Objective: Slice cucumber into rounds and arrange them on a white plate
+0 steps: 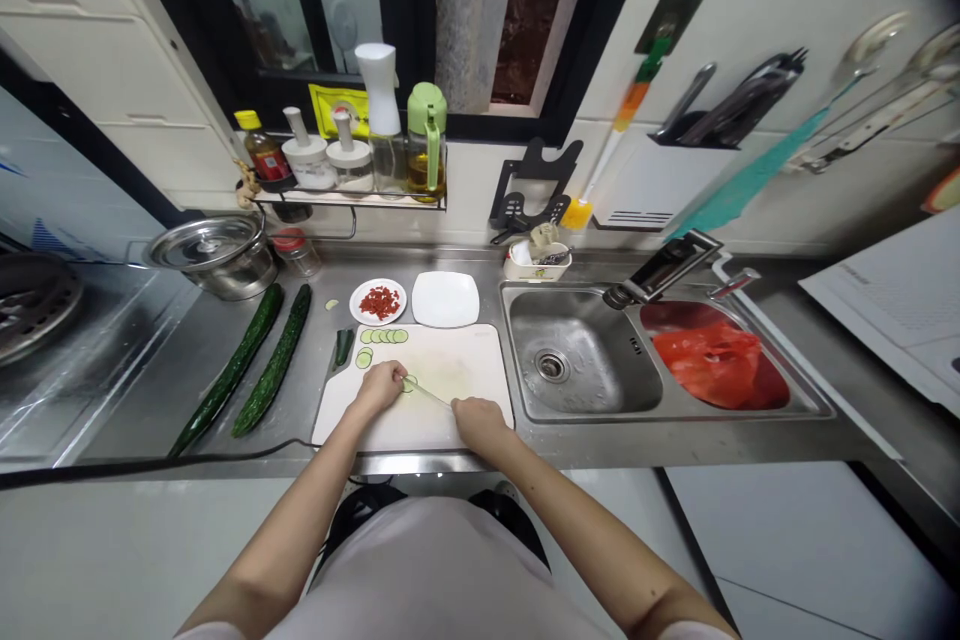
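My right hand [481, 423] is closed around the handle of a knife [433, 394], whose narrow blade points left, low over the white cutting board [480, 360]. The tip end of the blade meets a thin cucumber slice [410, 384]. With fingers pinched together, my left hand [381, 384] has that slice at its fingertips; the fingers partly cover it. Several cucumber slices [385, 336] lie in a row along the board's upper left, and a single slice [364, 358] sits just below them. A dark green cucumber end piece [344, 347] rests on the board's grey corner.
Behind the board stand a white plate [445, 299] and a small dish [358, 315] of chopped red pieces. Two whole cucumbers [274, 360] lie to the left, near a lidded steel pot [217, 255]. A sink [585, 405] with a red bag [709, 365] is at right.
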Demonstrator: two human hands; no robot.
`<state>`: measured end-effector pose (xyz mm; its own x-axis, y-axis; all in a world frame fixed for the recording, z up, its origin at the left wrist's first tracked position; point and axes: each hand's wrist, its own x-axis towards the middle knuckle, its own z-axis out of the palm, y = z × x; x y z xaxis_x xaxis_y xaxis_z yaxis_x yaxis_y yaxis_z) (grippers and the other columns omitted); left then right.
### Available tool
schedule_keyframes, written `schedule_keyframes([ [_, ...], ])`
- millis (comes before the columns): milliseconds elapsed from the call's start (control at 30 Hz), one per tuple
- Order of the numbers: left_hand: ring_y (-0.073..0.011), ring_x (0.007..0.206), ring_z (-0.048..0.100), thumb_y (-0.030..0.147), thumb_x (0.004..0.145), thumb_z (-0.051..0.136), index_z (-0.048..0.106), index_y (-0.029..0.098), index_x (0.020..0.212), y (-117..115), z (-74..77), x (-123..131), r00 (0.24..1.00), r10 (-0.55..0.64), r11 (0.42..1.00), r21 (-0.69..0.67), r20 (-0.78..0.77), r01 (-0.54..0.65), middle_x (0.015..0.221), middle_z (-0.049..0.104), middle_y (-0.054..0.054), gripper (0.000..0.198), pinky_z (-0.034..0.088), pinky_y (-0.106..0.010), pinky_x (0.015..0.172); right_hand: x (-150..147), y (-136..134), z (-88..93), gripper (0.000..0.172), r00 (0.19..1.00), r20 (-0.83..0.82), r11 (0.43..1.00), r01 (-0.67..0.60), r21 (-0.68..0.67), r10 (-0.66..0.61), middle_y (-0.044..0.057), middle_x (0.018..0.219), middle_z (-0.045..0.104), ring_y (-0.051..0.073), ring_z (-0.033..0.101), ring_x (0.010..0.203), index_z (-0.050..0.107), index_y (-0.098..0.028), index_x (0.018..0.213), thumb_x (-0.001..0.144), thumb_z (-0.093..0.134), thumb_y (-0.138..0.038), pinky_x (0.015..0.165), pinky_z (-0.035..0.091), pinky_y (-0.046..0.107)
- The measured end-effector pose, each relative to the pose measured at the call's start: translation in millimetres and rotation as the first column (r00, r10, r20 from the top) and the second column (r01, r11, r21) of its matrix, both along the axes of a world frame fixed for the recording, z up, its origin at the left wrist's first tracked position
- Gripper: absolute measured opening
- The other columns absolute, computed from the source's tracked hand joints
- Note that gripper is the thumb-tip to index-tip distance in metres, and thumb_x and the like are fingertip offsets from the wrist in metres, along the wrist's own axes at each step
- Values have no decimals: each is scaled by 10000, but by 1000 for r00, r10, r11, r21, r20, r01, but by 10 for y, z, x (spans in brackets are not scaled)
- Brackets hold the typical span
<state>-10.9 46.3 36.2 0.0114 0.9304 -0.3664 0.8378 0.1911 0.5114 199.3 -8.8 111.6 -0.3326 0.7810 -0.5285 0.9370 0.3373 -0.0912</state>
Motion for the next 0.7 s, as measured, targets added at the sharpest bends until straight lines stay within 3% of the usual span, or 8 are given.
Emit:
schedule_keyframes([
  [400, -170, 841, 626, 140, 738, 532, 671, 202, 919, 21, 2, -36, 998, -68, 998, 18, 3, 68, 908, 709, -34, 236, 430, -245, 747, -21, -4, 58, 290, 999, 33, 996, -8, 88, 5, 158, 946, 691, 242, 662, 957, 623, -131, 1026, 842, 431, -15, 746, 463, 310],
  [533, -168, 840, 627, 136, 745, 538, 656, 211, 924, -6, 3, -4, 1000, 1, 1000, 10, -10, -1, 882, 707, -23, 227, 429, -248, 748, 135, -68, 66, 266, 999, -19, 997, 48, 53, -47, 149, 955, 690, 243, 654, 956, 617, -152, 1049, 890, 407, -116, 742, 445, 310],
  [700, -169, 882, 632, 171, 713, 599, 641, 217, 898, -43, 19, 94, 991, 134, 991, -27, -11, -134, 893, 713, -9, 195, 428, -241, 748, 363, -192, 9, 303, 969, -83, 972, 234, 25, -232, 118, 993, 687, 220, 638, 956, 605, -194, 1039, 956, 330, -291, 751, 414, 302],
])
